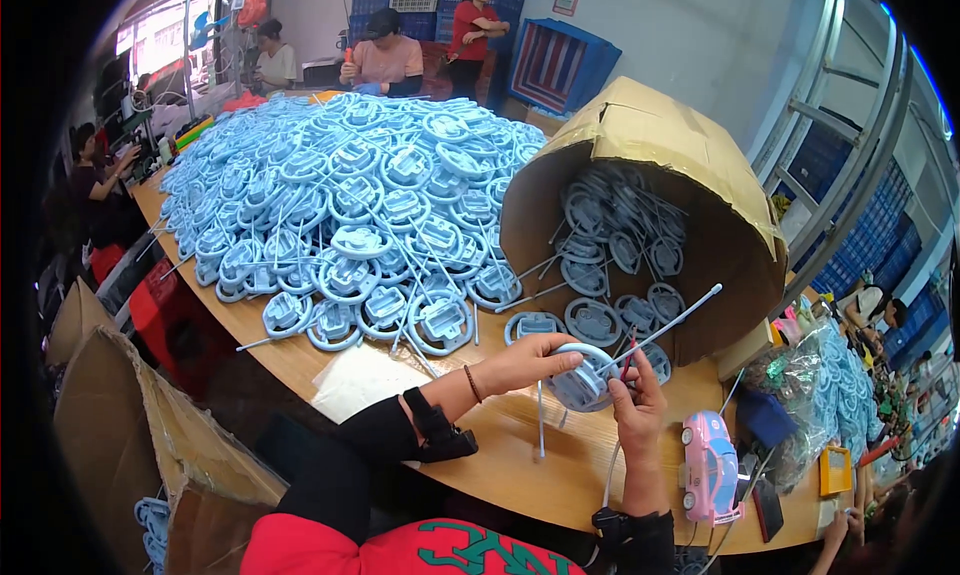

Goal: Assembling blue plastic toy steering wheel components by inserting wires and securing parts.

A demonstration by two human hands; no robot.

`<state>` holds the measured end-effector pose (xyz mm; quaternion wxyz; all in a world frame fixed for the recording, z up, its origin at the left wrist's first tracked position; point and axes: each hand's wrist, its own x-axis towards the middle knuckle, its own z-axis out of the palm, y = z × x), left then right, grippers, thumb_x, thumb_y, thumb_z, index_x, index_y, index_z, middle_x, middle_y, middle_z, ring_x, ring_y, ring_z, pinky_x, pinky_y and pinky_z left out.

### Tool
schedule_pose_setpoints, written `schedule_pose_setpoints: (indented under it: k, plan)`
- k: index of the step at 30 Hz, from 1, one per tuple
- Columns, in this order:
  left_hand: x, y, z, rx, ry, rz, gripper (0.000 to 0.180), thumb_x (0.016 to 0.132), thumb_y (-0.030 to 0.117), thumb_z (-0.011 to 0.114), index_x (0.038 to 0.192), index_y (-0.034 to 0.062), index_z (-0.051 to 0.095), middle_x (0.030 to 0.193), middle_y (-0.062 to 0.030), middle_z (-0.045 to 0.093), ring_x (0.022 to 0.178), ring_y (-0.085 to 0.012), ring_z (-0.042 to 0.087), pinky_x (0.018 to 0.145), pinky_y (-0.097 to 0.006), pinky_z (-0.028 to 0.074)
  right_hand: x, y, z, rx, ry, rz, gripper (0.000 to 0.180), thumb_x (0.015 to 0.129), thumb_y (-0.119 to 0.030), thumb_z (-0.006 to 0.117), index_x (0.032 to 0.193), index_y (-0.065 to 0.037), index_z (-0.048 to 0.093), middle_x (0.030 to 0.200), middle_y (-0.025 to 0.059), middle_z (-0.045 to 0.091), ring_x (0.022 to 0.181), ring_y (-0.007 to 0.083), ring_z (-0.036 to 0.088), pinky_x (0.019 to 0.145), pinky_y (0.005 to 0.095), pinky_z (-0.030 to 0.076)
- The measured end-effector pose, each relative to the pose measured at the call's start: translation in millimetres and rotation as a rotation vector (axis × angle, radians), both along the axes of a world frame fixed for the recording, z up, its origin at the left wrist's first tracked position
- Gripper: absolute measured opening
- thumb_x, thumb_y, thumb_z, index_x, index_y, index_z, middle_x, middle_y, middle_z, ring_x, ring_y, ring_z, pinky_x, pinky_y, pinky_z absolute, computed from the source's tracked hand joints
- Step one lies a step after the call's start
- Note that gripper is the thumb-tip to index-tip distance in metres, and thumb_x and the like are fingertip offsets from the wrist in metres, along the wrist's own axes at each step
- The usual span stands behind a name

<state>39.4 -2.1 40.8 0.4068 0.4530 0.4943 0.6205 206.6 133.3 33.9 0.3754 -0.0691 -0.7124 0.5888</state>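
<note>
Near the table's front edge, my left hand (527,363) grips a light blue plastic toy steering wheel (580,383) by its rim, with fingers and thumb closed. Thin blue sprue rods stick out from it, one long rod (672,323) slanting up to the right. My right hand (640,405) is closed at the wheel's right side, around a slim red tool (630,359) with a dark tip; its exact kind is hard to make out. A pale cord-like strip hangs below this hand. Several more wheels (440,318) lie just beyond my hands.
A big heap of blue wheels (330,195) covers the table's left and middle. A cardboard box (690,145) lies on its side, with wheels inside. At right are a pink toy car (708,465) and a plastic bag (800,375). Co-workers (388,60) sit beyond the heap.
</note>
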Motion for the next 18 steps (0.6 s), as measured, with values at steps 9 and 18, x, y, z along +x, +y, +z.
schedule_pose_setpoints:
  k: [9,18]
  plan:
    - [-5.9,0.5,-26.4,-0.027,-0.140,-0.026,0.034,0.091,0.027,0.056,0.116,0.0037,0.056,0.095,0.0018,0.061,0.083,-0.0052,0.055,0.073,-0.022,0.046,-2.1,3.1,-5.0,0.105,-0.078,-0.161,0.045,0.083,0.001,0.060,0.127,-0.002,0.049,0.091,0.0016,0.058,0.076,0.0095,0.055,0.071,0.0214,0.044]
    - [-32.0,-7.9,-21.5,-0.005,-0.404,0.306,0.026,0.091,0.020,0.055,0.110,0.0026,0.058,0.095,-0.0016,0.063,0.083,-0.0093,0.061,0.072,-0.026,0.052,-8.2,-8.5,1.0,0.724,-0.251,-0.051,0.036,0.080,-0.004,0.061,0.112,-0.021,0.063,0.080,0.0032,0.060,0.064,0.0222,0.058,0.055,0.0300,0.047]
